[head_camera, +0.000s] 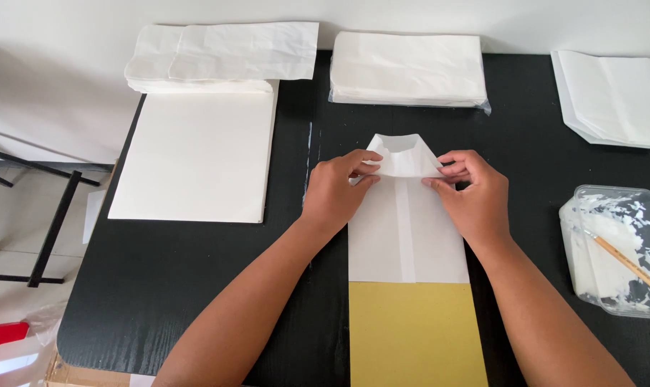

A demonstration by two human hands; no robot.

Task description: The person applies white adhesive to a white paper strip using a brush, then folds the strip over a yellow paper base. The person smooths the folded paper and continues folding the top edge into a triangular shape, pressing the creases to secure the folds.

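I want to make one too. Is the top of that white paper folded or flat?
Folded. Both hands, left hand and right hand, press the white paper where its top end is turned down into angled flaps.

A black wood-grain table [196, 301] with rounded corners stands against a plain white wall [53, 43] at the far side, with black metal framework [49, 229] over pale floor [10, 236] at left.

The bag [404, 229] is thin matt white paper, creased at its folded end. The card [414, 333] beneath is smooth matt yellow. The table [196, 287] is black wood with visible grain. The tub [615, 247] is clear plastic smeared with white paste; the brush [626, 261] handle is wood.
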